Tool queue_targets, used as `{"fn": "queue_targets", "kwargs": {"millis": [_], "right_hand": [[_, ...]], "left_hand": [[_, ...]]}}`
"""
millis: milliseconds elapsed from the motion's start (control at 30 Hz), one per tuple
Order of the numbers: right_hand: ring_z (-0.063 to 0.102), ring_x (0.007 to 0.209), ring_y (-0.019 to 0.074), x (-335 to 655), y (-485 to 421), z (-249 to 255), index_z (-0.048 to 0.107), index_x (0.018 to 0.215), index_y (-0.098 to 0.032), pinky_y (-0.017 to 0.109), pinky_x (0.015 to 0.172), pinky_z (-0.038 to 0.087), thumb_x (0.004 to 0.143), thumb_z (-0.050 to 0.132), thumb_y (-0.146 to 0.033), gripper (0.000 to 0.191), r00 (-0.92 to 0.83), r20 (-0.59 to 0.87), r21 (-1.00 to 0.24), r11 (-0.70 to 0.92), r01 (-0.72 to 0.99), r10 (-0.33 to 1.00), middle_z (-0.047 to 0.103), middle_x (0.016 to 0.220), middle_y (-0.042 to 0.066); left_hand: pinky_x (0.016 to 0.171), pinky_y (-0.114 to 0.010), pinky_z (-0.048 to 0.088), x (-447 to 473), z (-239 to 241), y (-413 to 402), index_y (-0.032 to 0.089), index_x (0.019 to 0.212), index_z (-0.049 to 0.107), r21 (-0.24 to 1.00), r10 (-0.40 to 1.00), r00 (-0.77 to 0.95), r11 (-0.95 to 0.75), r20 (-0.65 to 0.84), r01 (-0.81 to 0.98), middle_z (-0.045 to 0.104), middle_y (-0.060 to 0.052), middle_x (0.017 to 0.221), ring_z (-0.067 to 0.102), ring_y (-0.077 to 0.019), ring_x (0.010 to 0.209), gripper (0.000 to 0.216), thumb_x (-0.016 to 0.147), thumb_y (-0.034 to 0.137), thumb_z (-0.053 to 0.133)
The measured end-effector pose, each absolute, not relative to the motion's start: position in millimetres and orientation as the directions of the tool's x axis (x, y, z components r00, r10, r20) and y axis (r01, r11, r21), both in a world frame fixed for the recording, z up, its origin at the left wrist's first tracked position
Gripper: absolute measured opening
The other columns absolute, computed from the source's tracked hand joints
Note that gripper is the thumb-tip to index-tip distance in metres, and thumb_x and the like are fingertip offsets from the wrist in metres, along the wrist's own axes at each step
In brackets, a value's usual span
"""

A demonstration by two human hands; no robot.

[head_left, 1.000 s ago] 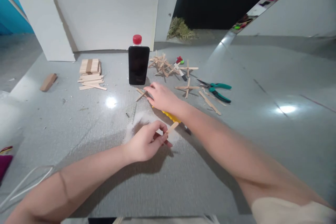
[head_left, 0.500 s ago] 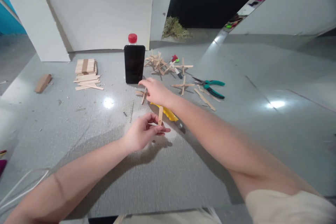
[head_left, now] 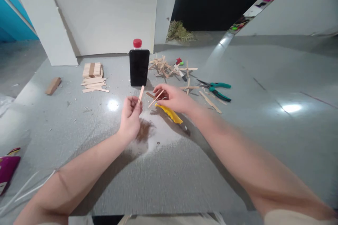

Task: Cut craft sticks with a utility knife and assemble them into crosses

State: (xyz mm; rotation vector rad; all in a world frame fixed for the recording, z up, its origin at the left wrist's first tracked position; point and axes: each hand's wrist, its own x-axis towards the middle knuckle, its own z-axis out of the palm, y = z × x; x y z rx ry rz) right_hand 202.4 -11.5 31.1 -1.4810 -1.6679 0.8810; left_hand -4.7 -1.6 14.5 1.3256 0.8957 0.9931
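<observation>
My left hand (head_left: 130, 114) pinches one flat wooden craft stick (head_left: 141, 94), which points up and away from me. Opposite it, my right hand (head_left: 174, 97) has its fingers closed on a cross of two craft sticks (head_left: 155, 99) just above the table. A yellow crumpled-looking piece (head_left: 169, 113) lies under the right hand. Behind both hands, a black phone (head_left: 139, 68) stands upright against a bottle with a red cap (head_left: 137, 43). Some of the right fingertips are hidden behind the cross.
On the left are a bundle of craft sticks (head_left: 92, 69), loose sticks (head_left: 95, 86) and a wooden block (head_left: 53, 86). To the right lie a pile of joined sticks (head_left: 162, 66), crossed sticks (head_left: 188, 87) and teal-handled pliers (head_left: 219, 91). A white panel (head_left: 105, 14) stands behind.
My left hand has moved up and left with its stick, now tilted. My right hand has drawn back slightly toward me and has taken hold of the crossed sticks. The view has shifted slightly.
</observation>
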Motion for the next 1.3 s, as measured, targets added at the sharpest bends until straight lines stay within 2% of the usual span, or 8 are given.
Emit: {"fn": "queue_targets", "kwargs": {"millis": [200,433,567,700,967,1067,1167,1300], "right_hand": [[0.069,0.080,0.0172,191.8,-6.6,24.8,0.058,0.105,-0.024,0.031,0.072,0.056,0.081,0.056,-0.013,0.026,-0.056,0.098,-0.869,0.113,0.482,0.994,0.070,0.090,0.001],[0.068,0.078,0.0171,185.5,-11.0,27.0,0.058,0.104,-0.023,0.030,0.071,0.052,0.084,0.054,-0.012,0.024,0.004,0.119,-0.808,0.094,0.582,0.993,0.071,0.091,0.001],[0.068,0.081,0.0212,181.2,-2.7,26.0,0.059,0.116,-0.023,0.034,0.077,0.051,0.083,0.054,-0.007,0.037,0.022,0.137,-0.717,0.084,0.692,0.990,0.072,0.092,0.004],[0.064,0.103,0.0316,176.3,7.9,31.2,0.063,0.117,-0.017,0.046,0.094,0.048,0.081,0.055,-0.002,0.040,0.029,0.197,-0.619,0.101,0.779,0.980,0.070,0.104,0.013],[0.058,0.124,0.0292,163.0,-49.6,63.0,0.061,0.120,-0.022,0.046,0.107,0.043,0.096,0.051,-0.019,0.027,-0.004,0.313,-0.617,0.206,0.759,0.950,0.065,0.128,0.012],[0.069,0.104,0.0255,155.9,-76.6,63.9,0.057,0.129,-0.023,0.038,0.087,0.053,0.098,0.054,-0.030,0.032,-0.011,0.246,-0.665,0.177,0.726,0.969,0.070,0.120,0.011],[0.072,0.075,0.0193,150.4,-92.1,54.7,0.065,0.117,-0.023,0.029,0.066,0.051,0.098,0.054,-0.024,0.022,-0.015,0.160,-0.705,0.125,0.698,0.987,0.076,0.089,0.004],[0.071,0.064,0.0170,152.0,-106.9,45.1,0.071,0.101,-0.023,0.027,0.059,0.049,0.094,0.056,-0.015,0.018,0.046,0.141,-0.734,0.073,0.675,0.989,0.075,0.076,0.000]], "left_hand": [[0.071,-0.030,0.057,-16.2,11.8,37.0,0.015,0.115,0.061,0.936,0.946,0.324,-0.111,-0.004,0.334,0.065,-0.005,0.102,0.063,-0.0136,0.080,0.031,0.100,0.042,0.058],[0.093,-0.044,0.057,-64.8,38.6,93.0,0.016,0.126,0.060,0.590,0.951,0.308,-0.229,-0.035,0.774,0.063,-0.010,0.125,0.065,-0.0224,0.108,0.036,0.098,0.039,0.062],[0.095,-0.046,0.057,-107.2,48.6,130.4,0.016,0.128,0.059,0.399,0.959,0.281,-0.240,-0.046,0.885,0.061,-0.010,0.129,0.064,-0.0248,0.113,0.039,0.097,0.038,0.063],[0.095,-0.046,0.057,-125.2,41.8,146.2,0.017,0.128,0.060,0.336,0.954,0.297,-0.266,-0.044,0.903,0.062,-0.010,0.129,0.064,-0.0236,0.112,0.037,0.098,0.038,0.063],[0.093,-0.044,0.057,-82.3,50.7,104.5,0.016,0.126,0.060,0.508,0.889,0.457,-0.380,-0.032,0.773,0.062,-0.010,0.127,0.064,-0.0226,0.109,0.036,0.098,0.038,0.062],[0.089,-0.041,0.059,-43.8,48.1,50.0,0.016,0.121,0.062,0.630,0.769,0.633,-0.450,-0.086,0.632,0.065,-0.009,0.120,0.066,-0.0198,0.102,0.032,0.099,0.038,0.061],[0.080,-0.035,0.059,-18.3,42.1,2.4,0.015,0.114,0.064,0.754,0.668,0.734,-0.418,-0.123,0.507,0.067,-0.006,0.108,0.067,-0.0162,0.090,0.028,0.099,0.039,0.061],[0.055,-0.022,0.045,-11.9,39.6,-19.8,0.016,0.088,0.064,0.894,0.593,0.793,-0.271,-0.138,0.358,0.057,0.003,0.068,0.049,-0.0088,0.057,0.021,0.095,0.036,0.065]]}}
